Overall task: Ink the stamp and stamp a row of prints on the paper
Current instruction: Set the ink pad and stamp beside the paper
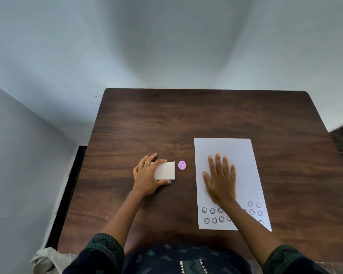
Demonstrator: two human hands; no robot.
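A small pink stamp (182, 165) stands upright on the dark wooden table (186, 119), untouched by either hand. Just left of it lies a white rectangular ink pad box (165, 171), lid closed. My left hand (149, 175) curls around the box's left side, thumb at its near edge and fingers at its far edge. To the right lies a white paper sheet (226, 147) with several round dark prints (212, 215) in rows along its near end. My right hand (220, 178) lies flat on the middle of the sheet, fingers spread, and my forearm covers some prints.
The table stands against a pale wall, with its left edge beside a dark gap at the floor. A light cloth bag (46, 260) hangs at the near left corner. Bare wood spans the far half of the table.
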